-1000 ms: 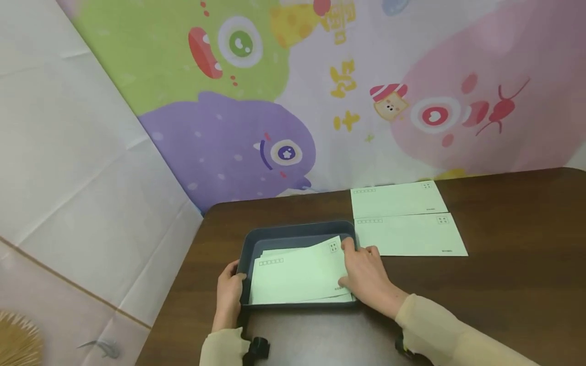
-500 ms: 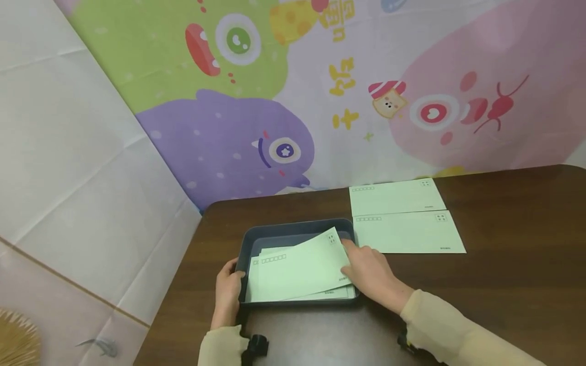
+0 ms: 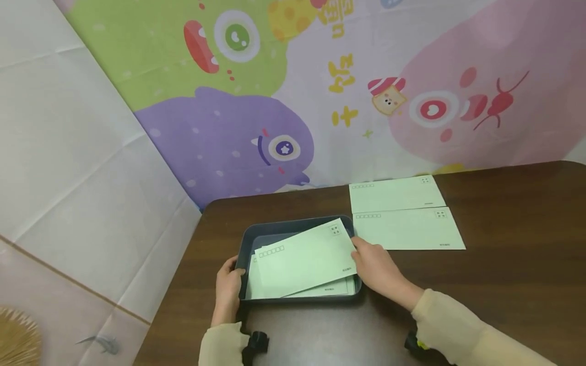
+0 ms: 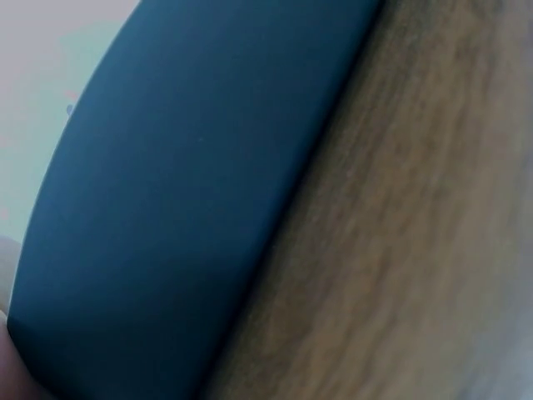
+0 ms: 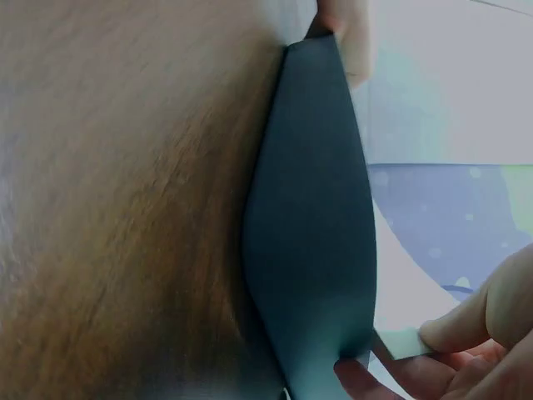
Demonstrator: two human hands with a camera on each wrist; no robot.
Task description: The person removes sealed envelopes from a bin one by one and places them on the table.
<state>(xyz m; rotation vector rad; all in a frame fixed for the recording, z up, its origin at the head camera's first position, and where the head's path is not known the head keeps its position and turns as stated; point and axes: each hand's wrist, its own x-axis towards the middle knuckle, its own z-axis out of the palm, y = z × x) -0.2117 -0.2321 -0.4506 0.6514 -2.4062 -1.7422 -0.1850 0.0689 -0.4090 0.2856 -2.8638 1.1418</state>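
Note:
A dark grey-blue tray stands on the table, holding several pale green envelopes. My left hand grips the tray's left side, thumb at the rim. At the opposite side, my right hand pinches the right edge of the top envelope, which slants across the others with its right end raised over the rim. In the right wrist view the thumb lies on the envelope's edge, and one fingertip touches the tray's outer wall. The left wrist view is mostly the tray's outer wall.
Two more envelopes lie flat right of the tray, a far one and a nearer one, edges meeting. The dark brown wooden table ends at a cartoon-printed backdrop. A white panel stands at the left.
My right hand has drawn the top envelope up and to the right, tilting it and lifting its right end over the tray's rim. The left hand keeps its grip on the tray.

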